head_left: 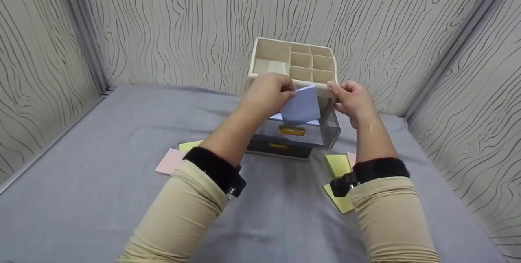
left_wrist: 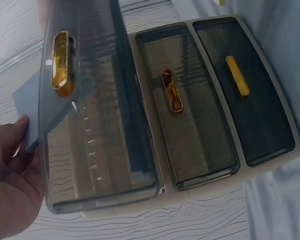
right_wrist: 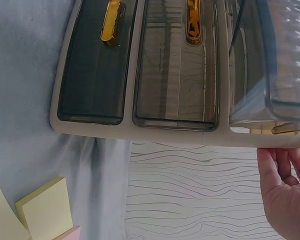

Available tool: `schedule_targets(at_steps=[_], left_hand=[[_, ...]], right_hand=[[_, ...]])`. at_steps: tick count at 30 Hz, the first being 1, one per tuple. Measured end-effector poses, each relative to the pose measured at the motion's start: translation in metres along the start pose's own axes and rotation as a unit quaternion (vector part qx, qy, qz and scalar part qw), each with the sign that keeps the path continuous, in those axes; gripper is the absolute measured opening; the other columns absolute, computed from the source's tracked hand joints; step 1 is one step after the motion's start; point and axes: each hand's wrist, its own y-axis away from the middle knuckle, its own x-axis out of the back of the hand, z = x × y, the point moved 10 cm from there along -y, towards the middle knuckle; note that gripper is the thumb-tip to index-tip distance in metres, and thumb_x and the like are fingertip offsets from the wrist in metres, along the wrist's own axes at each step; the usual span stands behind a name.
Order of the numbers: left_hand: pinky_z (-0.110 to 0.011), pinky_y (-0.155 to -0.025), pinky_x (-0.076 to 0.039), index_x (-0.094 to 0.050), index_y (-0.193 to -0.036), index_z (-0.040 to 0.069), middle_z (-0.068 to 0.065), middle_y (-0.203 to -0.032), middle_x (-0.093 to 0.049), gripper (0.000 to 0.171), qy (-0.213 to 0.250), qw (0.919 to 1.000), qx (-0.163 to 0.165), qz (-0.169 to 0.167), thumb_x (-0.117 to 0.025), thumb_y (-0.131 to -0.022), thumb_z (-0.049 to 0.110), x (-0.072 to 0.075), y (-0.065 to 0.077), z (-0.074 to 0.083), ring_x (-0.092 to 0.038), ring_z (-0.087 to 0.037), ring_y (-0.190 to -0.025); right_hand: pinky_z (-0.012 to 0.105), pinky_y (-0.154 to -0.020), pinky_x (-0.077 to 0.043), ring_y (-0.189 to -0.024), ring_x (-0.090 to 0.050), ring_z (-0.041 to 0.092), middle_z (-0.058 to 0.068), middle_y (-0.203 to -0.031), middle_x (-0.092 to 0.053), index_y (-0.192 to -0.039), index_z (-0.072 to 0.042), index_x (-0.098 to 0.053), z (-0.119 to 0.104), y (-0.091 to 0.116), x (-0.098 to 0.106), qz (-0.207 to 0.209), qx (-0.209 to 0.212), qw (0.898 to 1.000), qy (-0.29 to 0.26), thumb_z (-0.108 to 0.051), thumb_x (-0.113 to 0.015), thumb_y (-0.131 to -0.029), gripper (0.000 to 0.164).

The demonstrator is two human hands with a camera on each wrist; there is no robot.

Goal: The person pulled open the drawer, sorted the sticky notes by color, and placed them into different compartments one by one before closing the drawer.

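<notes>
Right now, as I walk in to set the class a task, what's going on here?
A person's left hand pinches a blue note pad at the pulled-out top drawer of a beige organizer, while the right hand grips the organizer's right front edge. The two lower drawers are shut. Yellow pads and pink pads lie on the grey cloth to either side.

One organizer, three drawers, three handles

blue pad pt. hidden by L hand, top drawer cut off, R wrist cam
</notes>
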Motion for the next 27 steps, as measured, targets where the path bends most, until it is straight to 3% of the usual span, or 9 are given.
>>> schedule_targets(at_steps=[5,11,27], left_hand=[[-0.026,-0.078,-0.045,-0.069,-0.094,0.011,-0.001,-0.095,-0.065,0.015,-0.055,0.9975,-0.036,-0.027,-0.054,-0.091,0.012,-0.014,-0.003,0.009,-0.056,-0.015,-0.087],[-0.026,-0.083,-0.045,-0.07,-0.096,0.009,-0.002,-0.097,-0.067,0.02,-0.052,0.9956,-0.065,-0.044,-0.051,-0.088,0.004,-0.025,-0.006,0.014,-0.058,-0.015,-0.091],[-0.024,-0.08,-0.044,-0.069,-0.095,0.012,0.001,-0.095,-0.065,0.019,-0.052,0.9964,-0.043,-0.05,-0.052,-0.088,0.008,-0.045,-0.018,0.015,-0.056,-0.012,-0.088]], right_hand=[[0.035,-0.092,-0.044,-0.099,-0.046,0.02,0.01,-0.106,-0.046,-0.091,-0.006,-0.047,0.001,-0.001,0.001,0.002,-0.002,1.0,-0.007,-0.044,-0.064,-0.082,0.043],[0.037,-0.095,-0.042,-0.106,-0.047,0.023,0.013,-0.117,-0.046,-0.094,-0.005,-0.047,-0.001,0.0,-0.001,-0.002,-0.001,1.0,0.004,-0.044,-0.062,-0.082,0.044],[0.037,-0.095,-0.042,-0.114,-0.047,0.026,0.016,-0.122,-0.046,-0.095,-0.004,-0.047,-0.001,0.0,-0.002,-0.009,-0.005,1.0,-0.011,-0.042,-0.063,-0.083,0.042]])
